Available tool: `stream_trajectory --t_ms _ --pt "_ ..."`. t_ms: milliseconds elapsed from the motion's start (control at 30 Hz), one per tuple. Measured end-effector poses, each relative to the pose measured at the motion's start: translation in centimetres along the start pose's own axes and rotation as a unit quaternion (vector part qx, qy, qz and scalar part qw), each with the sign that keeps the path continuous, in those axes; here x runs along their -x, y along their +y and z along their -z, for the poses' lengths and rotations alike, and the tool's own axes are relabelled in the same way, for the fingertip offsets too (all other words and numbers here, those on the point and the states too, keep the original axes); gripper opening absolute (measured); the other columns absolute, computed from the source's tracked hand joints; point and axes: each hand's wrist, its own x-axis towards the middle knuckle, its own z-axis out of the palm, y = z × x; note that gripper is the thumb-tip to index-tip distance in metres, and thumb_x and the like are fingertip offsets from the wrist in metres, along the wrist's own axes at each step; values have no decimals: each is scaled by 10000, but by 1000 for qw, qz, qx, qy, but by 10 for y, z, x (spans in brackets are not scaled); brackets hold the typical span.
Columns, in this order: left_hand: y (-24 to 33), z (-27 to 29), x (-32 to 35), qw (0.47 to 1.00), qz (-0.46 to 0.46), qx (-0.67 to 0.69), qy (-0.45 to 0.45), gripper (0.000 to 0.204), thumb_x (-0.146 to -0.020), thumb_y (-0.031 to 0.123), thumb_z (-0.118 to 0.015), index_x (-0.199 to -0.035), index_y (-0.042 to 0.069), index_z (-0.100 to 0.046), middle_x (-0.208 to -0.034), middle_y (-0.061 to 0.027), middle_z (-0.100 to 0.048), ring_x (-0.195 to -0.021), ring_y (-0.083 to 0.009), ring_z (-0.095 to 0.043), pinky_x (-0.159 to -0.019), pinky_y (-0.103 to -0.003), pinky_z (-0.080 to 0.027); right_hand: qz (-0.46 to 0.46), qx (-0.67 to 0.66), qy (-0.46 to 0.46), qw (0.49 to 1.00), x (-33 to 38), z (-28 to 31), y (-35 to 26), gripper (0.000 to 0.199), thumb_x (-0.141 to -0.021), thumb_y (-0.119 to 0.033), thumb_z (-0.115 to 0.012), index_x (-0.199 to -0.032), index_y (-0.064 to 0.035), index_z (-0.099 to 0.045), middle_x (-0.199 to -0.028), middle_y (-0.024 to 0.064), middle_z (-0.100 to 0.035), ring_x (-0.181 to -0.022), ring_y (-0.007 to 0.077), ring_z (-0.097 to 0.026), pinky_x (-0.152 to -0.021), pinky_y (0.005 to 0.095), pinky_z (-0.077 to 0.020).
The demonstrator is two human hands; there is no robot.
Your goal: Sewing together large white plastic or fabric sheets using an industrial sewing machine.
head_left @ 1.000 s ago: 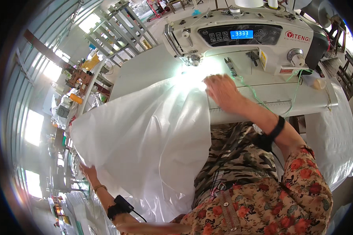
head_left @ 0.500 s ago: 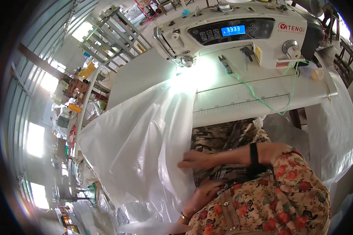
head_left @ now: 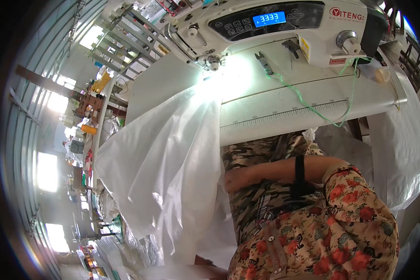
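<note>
A large white plastic-looking sheet [head_left: 172, 154] hangs in folds over the table's front edge, its narrow upper end under the head of a sewing machine [head_left: 266, 28]. Just beside the sheet's right edge, over my camouflage-patterned lap [head_left: 256, 154], is my right hand [head_left: 238, 179]. Its fingers look curled in, and anything inside them is hidden. Of my left hand [head_left: 205, 261] only a dark sliver of the hand or wrist shows low down by the sheet's lower edge; its fingers are out of sight. The machine's lamp glares over the needle area.
Thread snips [head_left: 263, 63] lie on the machine table [head_left: 284, 107] with green thread [head_left: 308, 105] trailing from them. A small dark tool [head_left: 291, 48] lies near the machine's base. More translucent sheeting [head_left: 401, 144] hangs at the right. A metal rack [head_left: 126, 42] stands at the far left.
My right hand has drawn back off the sheet's edge. My left hand has moved down and left, mostly out of sight. The sheet's lower part hangs lower, and the view has shifted slightly.
</note>
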Motion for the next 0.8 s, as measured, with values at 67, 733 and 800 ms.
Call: stream_trajectory --t_ms 67,733,800 --pt "29 -4 -20 998 -56 -22 22 335 -967 186 -553 -1291 116 -605 -1310 -77 -613 -1264 -271 -515 -1111 -431 -337 -43 7 143 989 0 2 17 400 -840 -349 -684 -1064 -17 -672 -987 153 -701 -887 294 -656 -824 381 -511" --pt "263 59 -170 829 -346 -373 232 292 -976 243 -530 -1220 132 -648 -1242 -63 -648 -1175 -282 -572 -1045 -403 -418 227 -277 204 911 92 -5 -104 360 -1021 -328 -504 -1063 15 -607 -989 119 -650 -902 189 -571 -846 343 -474" --pt "244 55 -184 781 -235 -560 146 290 -977 248 -528 -1213 134 -653 -1235 -61 -652 -1166 -283 -577 -1038 -400 -426 253 -302 172 903 117 -6 -104 352 -1025 -308 -512 -1047 32 -602 -967 110 -641 -871 164 -546 -821 324 -469"
